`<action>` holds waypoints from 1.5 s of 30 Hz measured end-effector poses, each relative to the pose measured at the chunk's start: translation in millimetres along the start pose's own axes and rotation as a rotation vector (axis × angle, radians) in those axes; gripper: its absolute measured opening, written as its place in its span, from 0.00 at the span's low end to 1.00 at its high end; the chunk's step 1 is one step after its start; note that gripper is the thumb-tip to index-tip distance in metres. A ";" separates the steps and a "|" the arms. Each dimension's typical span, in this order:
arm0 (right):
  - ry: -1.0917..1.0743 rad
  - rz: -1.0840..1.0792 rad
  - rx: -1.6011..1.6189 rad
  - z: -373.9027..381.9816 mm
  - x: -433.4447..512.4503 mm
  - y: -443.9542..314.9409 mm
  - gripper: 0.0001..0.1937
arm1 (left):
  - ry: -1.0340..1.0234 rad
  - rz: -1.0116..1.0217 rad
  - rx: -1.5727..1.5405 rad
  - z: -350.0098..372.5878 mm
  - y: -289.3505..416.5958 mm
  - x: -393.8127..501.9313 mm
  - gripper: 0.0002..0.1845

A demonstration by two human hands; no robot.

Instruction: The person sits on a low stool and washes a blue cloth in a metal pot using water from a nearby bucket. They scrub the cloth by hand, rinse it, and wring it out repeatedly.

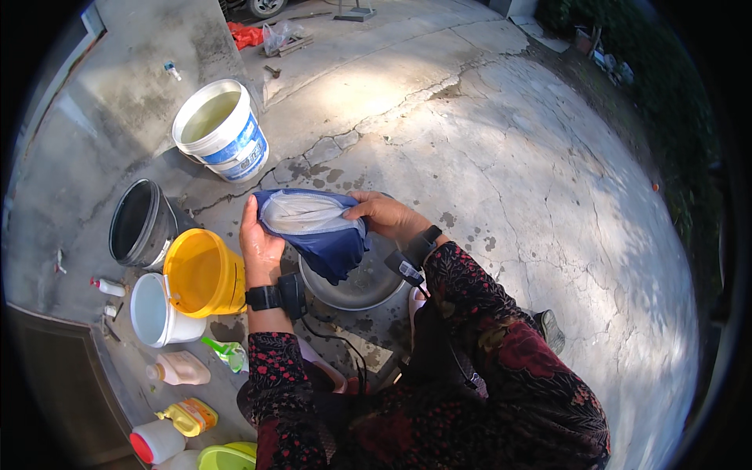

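Note:
A blue cloth item [332, 252] with a pale grey lining [302, 212] is stretched between my hands, its lining turned up towards me. My left hand [261, 238] holds its left end, with part of the fingers hidden behind the fabric. At the other end, my right hand [385, 214] pinches the seamed edge between thumb and fingers. The lower part of the cloth hangs over a round metal basin [352, 296] on the ground. Both my wrists wear black straps with small devices.
To my left stand a white-and-blue bucket [249, 150] of water, a black bucket [138, 223], a yellow bucket [202, 273] and a white bucket [176, 329]. Several plastic bottles and jugs [182, 367] lie nearer me, beside a green basin [226, 455]. Cracked concrete [529, 194] spreads to the right.

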State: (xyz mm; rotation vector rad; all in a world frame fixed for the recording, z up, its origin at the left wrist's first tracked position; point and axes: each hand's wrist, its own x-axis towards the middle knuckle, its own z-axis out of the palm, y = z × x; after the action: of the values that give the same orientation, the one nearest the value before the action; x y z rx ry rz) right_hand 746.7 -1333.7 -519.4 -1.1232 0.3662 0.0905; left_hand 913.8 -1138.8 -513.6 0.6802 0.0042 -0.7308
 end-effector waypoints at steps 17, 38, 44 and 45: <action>-0.023 -0.133 0.250 6.7 2.7 -7.4 0.16 | 0.024 0.043 0.046 -12.0 -7.1 6.0 0.20; -0.203 -0.083 0.424 35.6 2.8 -10.7 0.19 | -0.353 -0.232 0.663 11.8 8.7 -10.5 0.14; -0.235 -0.054 0.160 33.1 -0.4 -10.7 0.19 | -0.288 -0.053 0.445 16.6 11.3 -9.4 0.06; -0.177 -0.002 0.048 33.6 -1.3 -11.2 0.19 | -0.327 -0.047 0.470 19.2 11.4 -9.4 0.06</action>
State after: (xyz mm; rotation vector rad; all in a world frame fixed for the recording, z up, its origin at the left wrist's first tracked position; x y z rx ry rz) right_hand 756.4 -1308.5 -496.5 -1.0593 0.2081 0.1777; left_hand 909.4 -1137.9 -489.9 1.0019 -0.4642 -0.8922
